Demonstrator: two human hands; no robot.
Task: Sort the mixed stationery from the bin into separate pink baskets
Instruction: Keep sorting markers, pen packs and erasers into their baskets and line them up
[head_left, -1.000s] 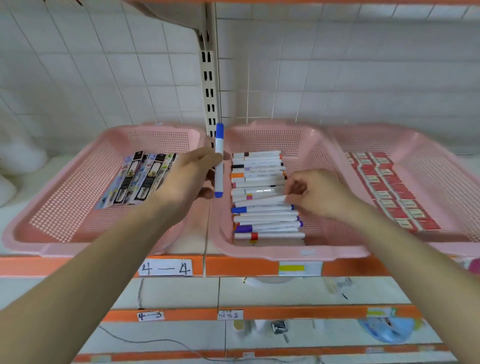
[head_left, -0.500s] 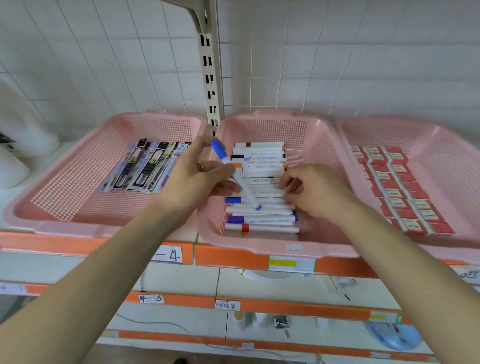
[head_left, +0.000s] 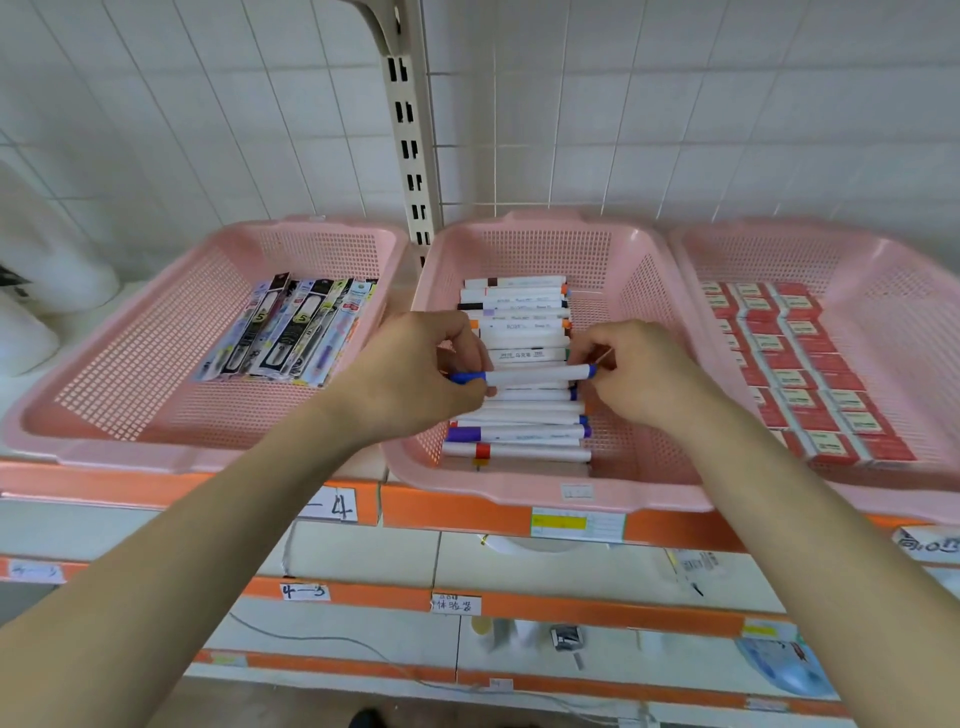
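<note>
White blue-capped marker (head_left: 524, 375) horiz. over middle pink basket (head_left: 644, 291).

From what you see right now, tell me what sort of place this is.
Likely a stationery shop or stockroom: orange-edged shelves with handwritten labels, pink baskets of sorted markers, flat packets and red boxes, and a slotted upright on the tiled wall.

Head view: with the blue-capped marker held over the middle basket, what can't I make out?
Source bin: outside the head view's frame.
Row of markers: left ends hidden under the left hand.
Right hand grip on the blue-capped marker: the hand itself hides the contact.
Right basket: cut off by the right edge.
Shelf label print: too small and blurred.
</note>
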